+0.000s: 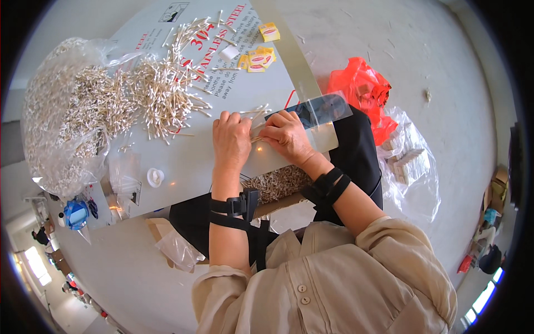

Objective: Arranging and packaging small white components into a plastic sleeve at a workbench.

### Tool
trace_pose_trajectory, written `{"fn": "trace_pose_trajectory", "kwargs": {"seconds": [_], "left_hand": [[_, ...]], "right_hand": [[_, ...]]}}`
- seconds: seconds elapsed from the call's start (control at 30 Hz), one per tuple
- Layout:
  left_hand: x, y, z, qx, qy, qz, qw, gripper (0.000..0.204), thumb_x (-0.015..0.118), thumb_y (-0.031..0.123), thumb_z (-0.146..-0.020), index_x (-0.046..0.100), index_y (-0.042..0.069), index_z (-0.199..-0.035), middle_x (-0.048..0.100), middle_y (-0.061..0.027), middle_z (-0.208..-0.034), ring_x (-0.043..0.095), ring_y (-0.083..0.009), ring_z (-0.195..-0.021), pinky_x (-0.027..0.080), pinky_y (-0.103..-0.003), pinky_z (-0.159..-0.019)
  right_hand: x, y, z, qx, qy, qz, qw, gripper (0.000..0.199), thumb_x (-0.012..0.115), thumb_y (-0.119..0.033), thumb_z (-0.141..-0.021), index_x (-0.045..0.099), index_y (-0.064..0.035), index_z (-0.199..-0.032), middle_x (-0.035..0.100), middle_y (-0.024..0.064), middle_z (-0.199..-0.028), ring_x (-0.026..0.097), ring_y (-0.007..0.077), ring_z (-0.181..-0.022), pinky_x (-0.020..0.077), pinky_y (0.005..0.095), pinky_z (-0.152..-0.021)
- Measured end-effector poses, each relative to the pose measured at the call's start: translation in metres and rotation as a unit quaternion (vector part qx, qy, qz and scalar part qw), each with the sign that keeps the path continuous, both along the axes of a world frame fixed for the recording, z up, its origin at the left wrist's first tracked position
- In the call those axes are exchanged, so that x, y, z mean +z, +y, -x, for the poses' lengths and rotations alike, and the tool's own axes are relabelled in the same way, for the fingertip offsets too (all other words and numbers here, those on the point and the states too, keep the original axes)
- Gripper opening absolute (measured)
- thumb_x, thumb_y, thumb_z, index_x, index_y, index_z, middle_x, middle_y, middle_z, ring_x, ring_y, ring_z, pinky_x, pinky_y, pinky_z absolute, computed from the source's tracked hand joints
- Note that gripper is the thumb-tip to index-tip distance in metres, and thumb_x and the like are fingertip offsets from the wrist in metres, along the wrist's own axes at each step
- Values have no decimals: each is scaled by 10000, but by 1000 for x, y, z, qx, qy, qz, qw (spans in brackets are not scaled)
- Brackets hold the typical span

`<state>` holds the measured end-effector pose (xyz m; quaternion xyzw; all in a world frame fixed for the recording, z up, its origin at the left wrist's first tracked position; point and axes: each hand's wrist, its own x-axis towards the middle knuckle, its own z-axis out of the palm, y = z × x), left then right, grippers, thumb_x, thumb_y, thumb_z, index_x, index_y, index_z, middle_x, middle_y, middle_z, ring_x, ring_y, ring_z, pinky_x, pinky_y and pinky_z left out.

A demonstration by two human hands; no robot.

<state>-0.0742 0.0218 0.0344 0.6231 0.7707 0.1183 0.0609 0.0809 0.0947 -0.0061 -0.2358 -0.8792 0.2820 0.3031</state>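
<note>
My two hands work close together over the near edge of the metal-topped table (189, 161). My left hand (231, 136) is closed, its curled fingers against the ends of a few cotton swabs (257, 138). The same swabs are pinched in my right hand (286, 134), between thumb and fingers. Several more loose swabs (258, 109) lie on the table just beyond the hands. Beside my right hand, a clear flat plastic sleeve with a dark part (322, 109) lies at the table edge. The undersides of both hands are hidden.
A large clear bag of swabs (61, 117) spills a heap (161, 97) at the left. Yellow packets (258, 58) and a white round container (156, 177) stand on the table. An open box of swabs (278, 183) is below my wrists. Red (361, 92) and clear bags (411, 167) lie right.
</note>
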Motion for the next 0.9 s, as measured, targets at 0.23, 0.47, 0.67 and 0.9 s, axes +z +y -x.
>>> {"fn": "trace_pose_trajectory", "kwargs": {"seconds": [0.23, 0.47, 0.67, 0.9], "left_hand": [[-9, 5, -4, -29, -6, -74, 997, 459, 691, 159, -807, 545, 22, -1220, 512, -125, -1291, 451, -303, -1251, 373, -449, -1013], [-26, -35, -41, 14, 2, -34, 999, 623, 680, 230, -838, 453, 5, -1373, 409, -163, -1466, 335, -313, -1391, 257, -518, -1123], [-24, -41, -58, 44, -28, 7, 999, 762, 672, 344, -855, 339, 21, -1460, 291, -175, -1549, 230, -312, -1458, 146, -552, -1168], [-28, -15, -33, 39, 23, -4, 999, 851, 681, 421, -827, 289, 78, -1500, 226, -118, -1586, 161, -291, -1482, 84, -637, -1138]], "right_hand": [[0, -3, -2, -12, 16, 21, 1000, 245, 770, -114, -635, 681, -110, -863, 589, 36, -887, 561, 252, -874, 429, 378, -802], [7, -11, -18, -63, 87, 88, 990, 296, 700, -8, -684, 617, -31, -967, 575, 115, -983, 556, 288, -929, 459, 359, -826], [5, -15, -11, -127, 243, 346, 897, 250, 582, -73, -925, 564, 17, -1157, 534, 115, -1267, 534, 196, -1119, 443, 307, -950], [5, -17, -4, -126, 248, 364, 889, 323, 489, -179, -1019, 548, 20, -1267, 512, 107, -1369, 495, 169, -1220, 400, 292, -1030]]}}
